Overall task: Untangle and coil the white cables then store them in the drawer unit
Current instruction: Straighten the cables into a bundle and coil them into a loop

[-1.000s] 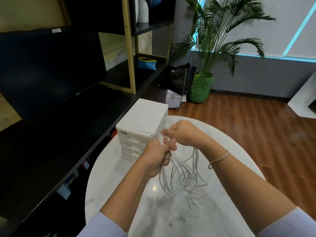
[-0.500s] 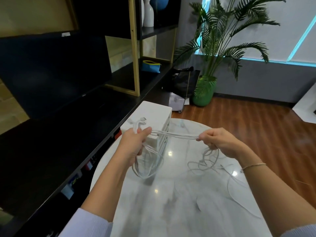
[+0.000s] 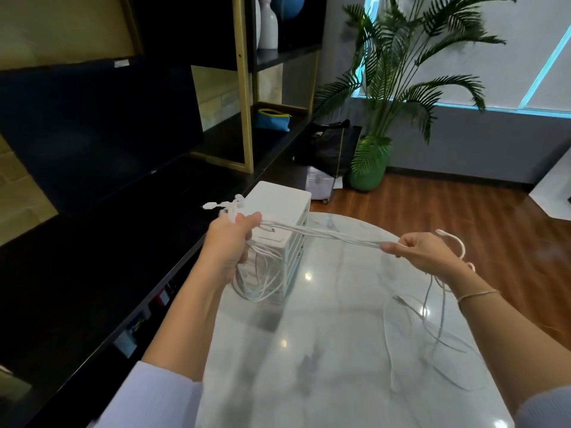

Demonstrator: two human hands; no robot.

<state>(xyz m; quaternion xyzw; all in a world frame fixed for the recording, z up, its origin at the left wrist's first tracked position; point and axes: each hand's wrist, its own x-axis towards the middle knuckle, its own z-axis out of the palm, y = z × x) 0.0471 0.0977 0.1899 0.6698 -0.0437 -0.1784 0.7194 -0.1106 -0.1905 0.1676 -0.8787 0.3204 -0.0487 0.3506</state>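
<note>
The left hand [image 3: 230, 242] grips a bunch of white cables [image 3: 324, 236], with plug ends sticking out above the fist and loops hanging below it in front of the white drawer unit [image 3: 278, 200]. The right hand [image 3: 423, 253] pinches the same strands, which stretch taut between the two hands above the marble counter [image 3: 324, 350]. More loose cable trails from the right hand down onto the counter.

Drawer unit [image 3: 279, 211] sits on far left part of tabletop [image 3: 324, 350], ahead of you. Your left hand [image 3: 230, 242] is in front of it, your right hand [image 3: 423, 253] well off to right, cables [image 3: 324, 236] spanning between them. Loops hang below left hand; loose strands trail onto tabletop under right. Shelf unit [image 3: 244, 88] stands left; potted palm [image 3: 370, 162] on floor behind tabletop.
</note>
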